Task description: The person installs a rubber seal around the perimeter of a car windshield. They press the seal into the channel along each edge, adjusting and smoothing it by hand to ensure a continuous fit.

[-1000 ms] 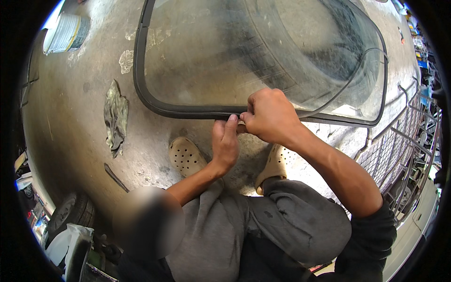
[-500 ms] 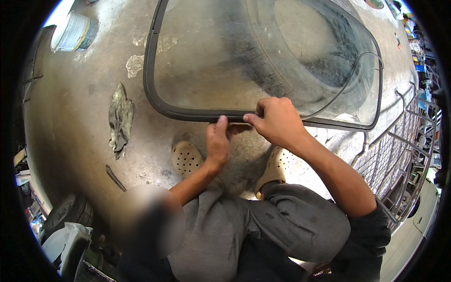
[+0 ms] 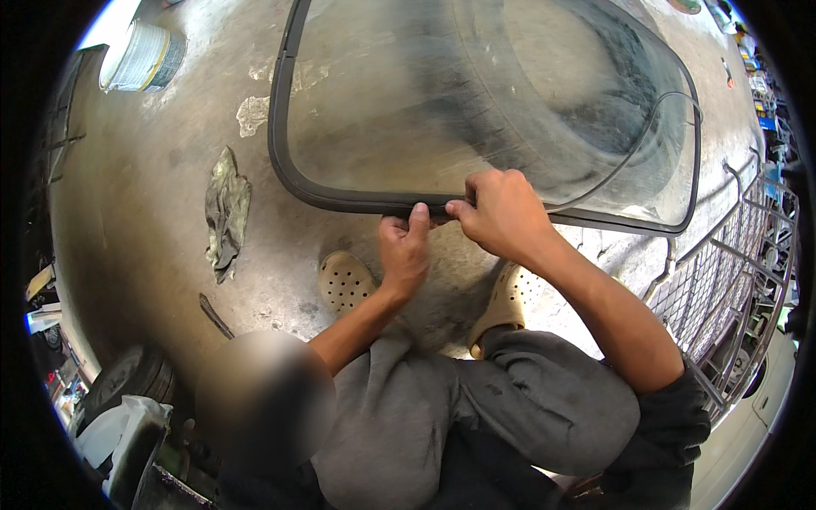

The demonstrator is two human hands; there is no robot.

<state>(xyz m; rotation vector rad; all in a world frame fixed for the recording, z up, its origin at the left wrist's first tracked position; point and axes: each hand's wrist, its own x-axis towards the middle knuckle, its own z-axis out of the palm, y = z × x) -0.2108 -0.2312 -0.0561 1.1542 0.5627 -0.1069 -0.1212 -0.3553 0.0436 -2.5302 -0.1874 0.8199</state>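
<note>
A large glass pane (image 3: 365, 136) with rounded corners lies in front of me on top of a tyre (image 3: 501, 140), which shows through the glass. Black rubber seal (image 3: 340, 201) runs around its edge. My left hand (image 3: 406, 248) pinches the seal along the near edge, thumb on top and fingers curled beneath. Just to its right, my right hand (image 3: 507, 214) grips the same strip, its thumb close to the left one. From beside the right hand, a thin grey cord (image 3: 625, 161) curves over the glass to the right edge. The right fingertips are partly hidden.
A crumpled cloth (image 3: 227, 212) and a dark strip-like piece (image 3: 215, 315) lie on the concrete floor at left. Farther back stands a bucket (image 3: 144, 58). A metal mesh rack (image 3: 714, 280) is at right, a wheel (image 3: 127, 382) at lower left. My feet wear beige clogs (image 3: 347, 282).
My left hand has risen slightly and moved right, its thumb now pressing on the seal nearer the right hand. The right hand stays at almost the same spot; the whole view has shifted a little.
</note>
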